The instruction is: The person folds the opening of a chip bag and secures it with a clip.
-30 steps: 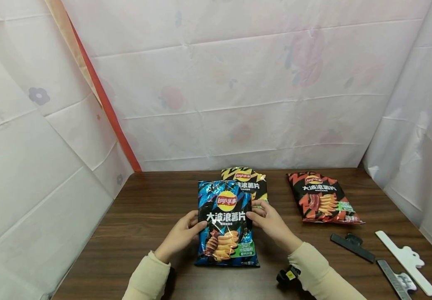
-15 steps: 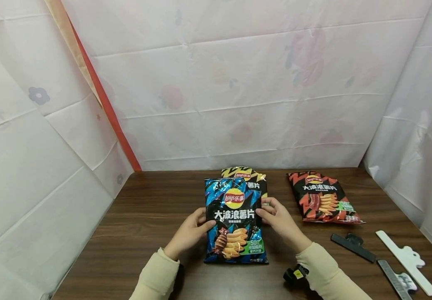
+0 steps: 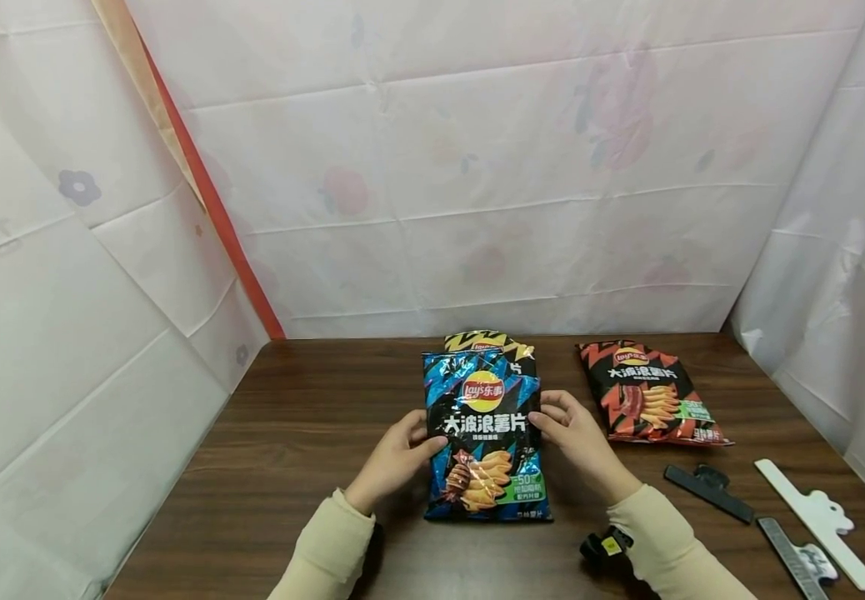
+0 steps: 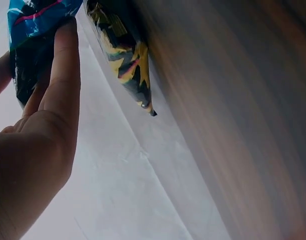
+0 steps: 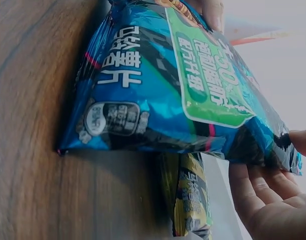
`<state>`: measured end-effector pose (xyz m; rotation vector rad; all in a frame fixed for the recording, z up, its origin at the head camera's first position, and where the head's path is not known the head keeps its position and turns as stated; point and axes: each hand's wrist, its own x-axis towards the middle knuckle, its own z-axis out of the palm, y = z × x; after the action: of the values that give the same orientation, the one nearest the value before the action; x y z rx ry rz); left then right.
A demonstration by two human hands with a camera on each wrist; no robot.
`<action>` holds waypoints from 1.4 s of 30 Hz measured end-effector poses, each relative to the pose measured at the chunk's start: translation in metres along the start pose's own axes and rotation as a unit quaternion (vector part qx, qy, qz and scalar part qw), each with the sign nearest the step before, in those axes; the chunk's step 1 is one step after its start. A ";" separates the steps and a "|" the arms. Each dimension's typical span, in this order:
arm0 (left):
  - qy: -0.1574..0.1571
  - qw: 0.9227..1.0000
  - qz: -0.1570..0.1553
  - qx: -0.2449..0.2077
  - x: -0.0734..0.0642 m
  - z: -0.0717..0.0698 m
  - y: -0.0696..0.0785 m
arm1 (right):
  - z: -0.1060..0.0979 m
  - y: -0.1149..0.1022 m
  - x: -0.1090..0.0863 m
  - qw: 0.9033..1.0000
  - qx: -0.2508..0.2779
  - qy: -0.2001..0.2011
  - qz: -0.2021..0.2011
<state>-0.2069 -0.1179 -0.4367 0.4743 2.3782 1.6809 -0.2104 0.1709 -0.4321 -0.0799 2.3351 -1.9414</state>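
Pinching the blue chip bag point(image 3: 487, 442) from both sides, thumbs in front, fingers behind, the left hand point(image 3: 393, 457) and right hand point(image 3: 581, 435) likely balance its soft bulk at mid-table point(image 3: 312, 417); the red bag point(image 3: 653, 396) lies apart rightward, the yellow bag point(image 3: 470, 340) partly hidden behind.

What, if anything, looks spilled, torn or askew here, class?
Nothing's spilled, and the blue bag shows no tear. The black clip looks askew: it lies at a different angle from the white clip and grey clip.
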 end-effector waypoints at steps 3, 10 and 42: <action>0.001 1.000 0.000 0.000 0.002 0.002 0.000 | -0.003 -0.001 -0.001 1.000 0.002 -0.002 0.000; 0.007 1.000 0.005 -0.001 0.006 0.007 0.000 | -0.007 0.000 -0.003 1.000 0.006 -0.004 0.001; 0.013 1.000 0.004 0.018 0.003 0.004 0.001 | 0.001 -0.010 0.019 0.996 0.050 0.073 0.033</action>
<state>-0.2086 -0.1127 -0.4370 0.4707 2.4317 1.6597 -0.2293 0.1659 -0.4237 0.1499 2.2902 -2.0923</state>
